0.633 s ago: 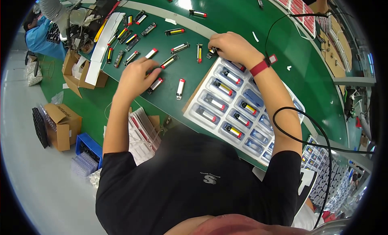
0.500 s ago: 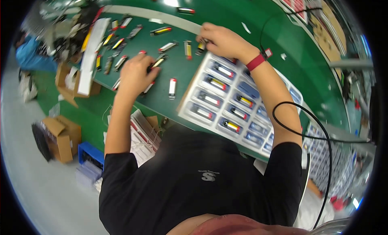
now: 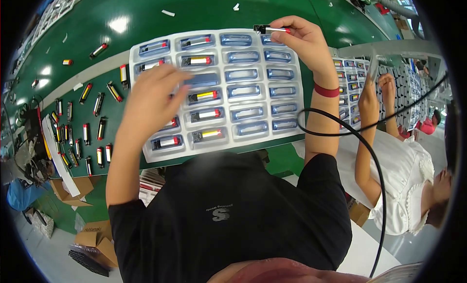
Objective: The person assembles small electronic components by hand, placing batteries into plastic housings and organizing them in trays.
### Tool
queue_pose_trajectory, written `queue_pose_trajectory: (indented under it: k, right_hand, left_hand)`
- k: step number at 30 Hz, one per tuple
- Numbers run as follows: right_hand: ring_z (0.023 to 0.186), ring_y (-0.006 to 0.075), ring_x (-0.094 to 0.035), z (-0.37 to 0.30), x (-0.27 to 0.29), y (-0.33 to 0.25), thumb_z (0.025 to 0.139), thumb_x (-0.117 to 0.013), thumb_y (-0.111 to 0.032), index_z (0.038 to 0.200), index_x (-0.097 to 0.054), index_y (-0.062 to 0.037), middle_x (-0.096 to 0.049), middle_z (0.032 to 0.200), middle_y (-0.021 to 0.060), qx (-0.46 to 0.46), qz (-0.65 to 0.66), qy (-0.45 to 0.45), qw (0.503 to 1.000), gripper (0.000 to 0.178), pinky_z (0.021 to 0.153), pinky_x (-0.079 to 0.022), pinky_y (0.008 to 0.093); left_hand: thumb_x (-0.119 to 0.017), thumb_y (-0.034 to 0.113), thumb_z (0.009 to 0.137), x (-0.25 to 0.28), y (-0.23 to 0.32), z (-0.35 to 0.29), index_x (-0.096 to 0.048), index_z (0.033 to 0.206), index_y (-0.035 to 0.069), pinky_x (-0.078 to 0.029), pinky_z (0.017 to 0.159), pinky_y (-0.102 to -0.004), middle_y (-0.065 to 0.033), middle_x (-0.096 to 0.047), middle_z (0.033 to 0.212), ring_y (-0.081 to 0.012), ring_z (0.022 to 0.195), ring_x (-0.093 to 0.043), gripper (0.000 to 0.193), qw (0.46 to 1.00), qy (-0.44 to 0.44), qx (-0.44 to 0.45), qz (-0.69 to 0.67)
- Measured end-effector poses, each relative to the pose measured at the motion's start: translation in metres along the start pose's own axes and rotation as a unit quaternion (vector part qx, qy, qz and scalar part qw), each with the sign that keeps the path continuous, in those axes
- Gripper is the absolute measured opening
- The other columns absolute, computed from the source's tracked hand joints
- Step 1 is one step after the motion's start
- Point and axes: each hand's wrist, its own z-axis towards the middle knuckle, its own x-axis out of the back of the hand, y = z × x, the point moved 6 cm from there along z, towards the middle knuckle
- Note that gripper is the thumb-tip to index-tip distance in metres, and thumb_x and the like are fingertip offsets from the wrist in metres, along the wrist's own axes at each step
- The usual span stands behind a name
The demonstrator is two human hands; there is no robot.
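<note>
Cartridge (image 3: pixel 271 29), small, slim, red-tipped — pinched at mid-body in my right hand (image 3: pixel 304 42), fingers closed on it, above the far edge of the moulded tray (image 3: pixel 296 132). Light, stiff, likely slick — best held by its sides. My left hand (image 3: pixel 148 95), blurred over filled pockets; grip unreadable.
</note>
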Motion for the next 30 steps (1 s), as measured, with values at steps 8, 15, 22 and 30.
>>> queue_pose_trajectory:
  k: [8, 15, 22, 30]
  right_hand:
    - [0.095, 0.0172, -0.072, 0.033, 0.022, 0.012, 0.094, -0.068, -0.003, 0.117, -0.069, 0.0046, -0.074, 0.104, 0.0109, -0.016, 0.094, 0.015, 0.995, 0.024, 0.085, -0.057, 0.0271]
    - [0.089, 0.0200, -0.072, 0.042, 0.023, 0.029, 0.094, -0.068, -0.002, 0.113, -0.069, 0.0045, -0.072, 0.101, 0.0120, -0.017, 0.285, 0.030, 0.958, 0.020, 0.081, -0.058, 0.0301]
    - [0.091, 0.0233, -0.074, 0.041, 0.001, 0.016, 0.096, -0.066, -0.002, 0.113, -0.068, 0.0032, -0.073, 0.102, 0.0124, -0.007, 0.351, 0.032, 0.936, 0.018, 0.082, -0.060, 0.0321]
    - [0.092, 0.0243, -0.075, 0.041, -0.001, 0.020, 0.096, -0.066, -0.002, 0.113, -0.068, 0.0034, -0.073, 0.100, 0.0123, -0.004, 0.337, 0.052, 0.940, 0.018, 0.083, -0.060, 0.0322]
  left_hand:
    - [-0.067, 0.013, 0.088, -0.103, -0.026, 0.125, -0.072, 0.098, 0.006, -0.052, 0.089, -0.0444, -0.0121, -0.066, 0.100, -0.0335, 0.100, -0.064, 0.014, 0.997, -0.046, -0.040, 0.044]
    - [-0.065, 0.013, 0.092, -0.100, -0.061, 0.135, -0.067, 0.111, 0.004, -0.053, 0.084, -0.0387, -0.0097, -0.070, 0.107, -0.0251, 0.095, -0.065, 0.021, 0.953, -0.071, 0.125, -0.267]
    - [-0.049, 0.015, 0.101, -0.095, -0.045, 0.117, -0.030, 0.158, 0.011, -0.052, 0.084, -0.0344, -0.0169, -0.062, 0.122, -0.0231, 0.097, -0.063, 0.060, 0.535, -0.102, 0.232, -0.806]
    - [-0.050, -0.002, 0.098, -0.072, -0.026, 0.118, -0.028, 0.160, 0.016, -0.049, 0.089, -0.0335, -0.0128, -0.058, 0.121, -0.0198, 0.097, -0.063, 0.068, 0.795, -0.045, 0.227, -0.560]
